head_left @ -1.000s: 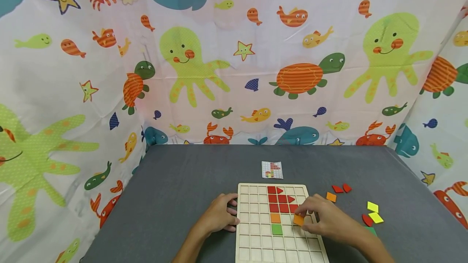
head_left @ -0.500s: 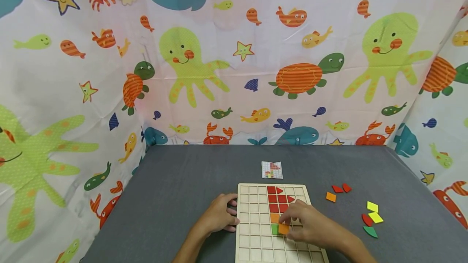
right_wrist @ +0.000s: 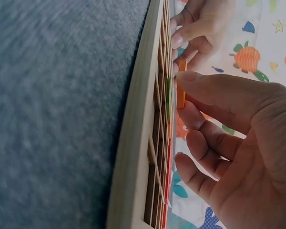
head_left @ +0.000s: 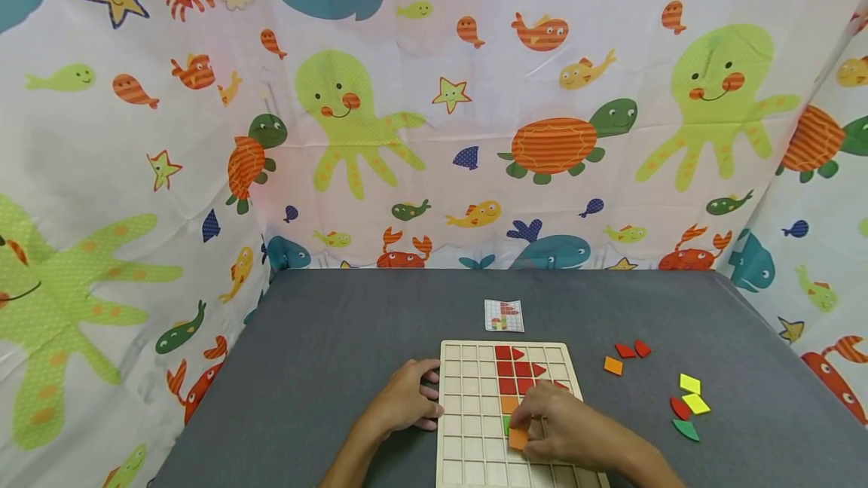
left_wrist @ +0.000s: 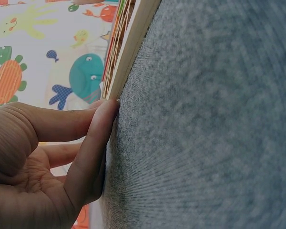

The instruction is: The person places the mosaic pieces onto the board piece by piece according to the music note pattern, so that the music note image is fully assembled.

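Note:
My right hand (head_left: 570, 424) pinches an orange square tile (head_left: 518, 439) between thumb and fingertips, close over the wooden grid board (head_left: 468, 428). In the right wrist view this orange tile (right_wrist: 181, 86) stands edge-on to the camera, just off the board's face. My left hand (head_left: 405, 395) touches the board's left edge with thumb and fingertips; the left wrist view shows the thumb (left_wrist: 102, 129) against the rim. Red squares and triangles (head_left: 506, 369) fill cells near the top. Beneath them lie an orange square (head_left: 508, 404) and a green one (head_left: 506, 422), partly hidden by my right hand.
Behind the board lies a small pattern card (head_left: 504, 315). Loose tiles sit to the right: an orange square (head_left: 613, 366), red pieces (head_left: 625, 351), yellow diamonds (head_left: 690, 383) and a green curved piece (head_left: 686, 430). A printed sea-animal curtain (head_left: 434, 232) borders the grey table (head_left: 325, 360).
My right hand has carried the orange tile leftward across the board, then slightly toward me, from right of the orange cell to below the green square. My left hand has stayed put.

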`<state>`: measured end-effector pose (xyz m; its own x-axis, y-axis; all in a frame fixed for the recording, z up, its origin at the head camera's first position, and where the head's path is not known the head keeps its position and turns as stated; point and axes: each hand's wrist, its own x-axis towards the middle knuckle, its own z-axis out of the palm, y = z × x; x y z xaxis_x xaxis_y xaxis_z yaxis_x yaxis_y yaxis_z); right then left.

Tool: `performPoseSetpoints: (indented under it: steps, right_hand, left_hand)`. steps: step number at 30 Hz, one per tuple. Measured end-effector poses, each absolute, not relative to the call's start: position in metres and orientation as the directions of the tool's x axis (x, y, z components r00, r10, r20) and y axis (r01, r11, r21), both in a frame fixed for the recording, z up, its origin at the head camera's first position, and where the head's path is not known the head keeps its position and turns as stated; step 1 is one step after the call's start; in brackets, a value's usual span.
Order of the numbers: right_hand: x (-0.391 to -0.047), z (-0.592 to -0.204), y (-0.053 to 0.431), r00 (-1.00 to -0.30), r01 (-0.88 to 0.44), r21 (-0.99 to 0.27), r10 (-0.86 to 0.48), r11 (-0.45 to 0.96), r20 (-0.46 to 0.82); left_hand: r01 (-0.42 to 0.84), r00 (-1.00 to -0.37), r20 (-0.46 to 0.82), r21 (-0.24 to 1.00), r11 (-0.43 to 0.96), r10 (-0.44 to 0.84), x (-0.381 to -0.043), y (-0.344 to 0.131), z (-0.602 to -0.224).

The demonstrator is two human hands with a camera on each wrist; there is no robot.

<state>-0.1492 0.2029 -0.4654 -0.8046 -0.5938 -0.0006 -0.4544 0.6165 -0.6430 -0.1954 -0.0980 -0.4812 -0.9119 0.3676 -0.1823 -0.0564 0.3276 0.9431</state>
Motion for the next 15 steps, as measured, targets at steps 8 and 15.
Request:
performPoseSetpoints:
  steps: [8, 15]
  right_hand:
    - [-0.1501, -0.4676, 0.2009, -0.783, -0.45, -0.651, -0.62, 0.611, -0.041]
    - [-0.1509, -0.4682, 0.1994, -0.781, -0.44, -0.657, -0.622, 0.612, -0.056]
  left_hand:
    - [-0.056, -0.91, -0.18, 0.946, 0.32, 0.373, -0.1951, -0.0988, -0.4812]
    - [-0.055, -0.911, -0.178, 0.947, 0.317, 0.373, -0.1954, -0.0987, -0.4815]
